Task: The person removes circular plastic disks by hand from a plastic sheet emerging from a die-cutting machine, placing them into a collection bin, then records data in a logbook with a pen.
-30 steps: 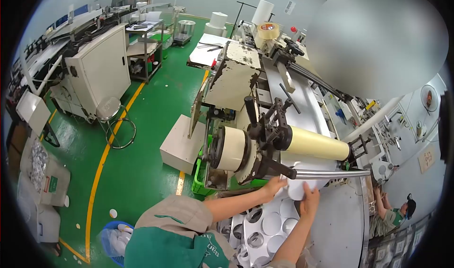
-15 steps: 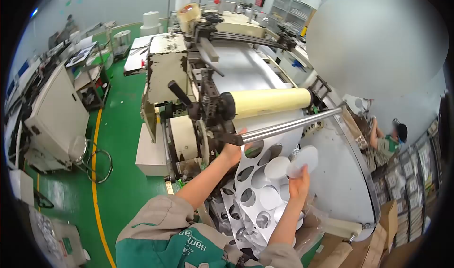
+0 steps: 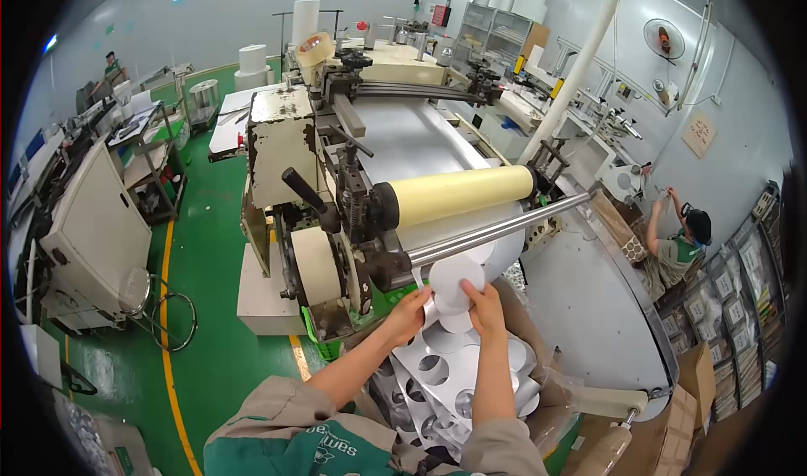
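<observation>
Below the steel bar (image 3: 504, 228) of the machine, a white round disc (image 3: 456, 279) is held upright between both hands. My right hand (image 3: 485, 308) grips its right edge, thumb and fingers closed. On the left side, my left hand (image 3: 408, 315) is closed at the disc's edge, beside a narrow strip of the white sheet. Under the hands, the white sheet with round holes (image 3: 420, 360) hangs in folds over a box lined with clear plastic (image 3: 551, 367). The yellow roller (image 3: 462, 195) lies behind the bar.
A grey metal panel (image 3: 588, 299) slopes down at the right. Left of the hands are the machine's side wheel (image 3: 316, 266) and black handle (image 3: 304, 189). A stool (image 3: 168, 308) stands on the green floor. Another person (image 3: 679, 242) works at the far right.
The right hand has moved left and the left hand down, so both now meet at a disc. The punched sheet hangs lower. The view has shifted, and the large pale round shape at upper right is gone.
</observation>
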